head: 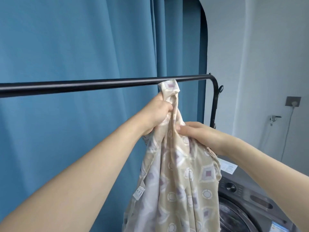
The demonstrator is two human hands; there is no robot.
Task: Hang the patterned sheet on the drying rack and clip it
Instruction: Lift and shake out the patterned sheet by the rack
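My left hand [156,113] is fisted round the bunched top of the patterned sheet [175,173], lifting it just under the black rail of the drying rack [100,84]; the sheet's top corner pokes up and overlaps the rail, not draped over it yet. My right hand [199,133] pinches a fold lower down, fingers curled into the cloth. Rest of the sheet hangs in a bundle below. Blue curtain [75,39] behind, washing machine [250,198] lower right.
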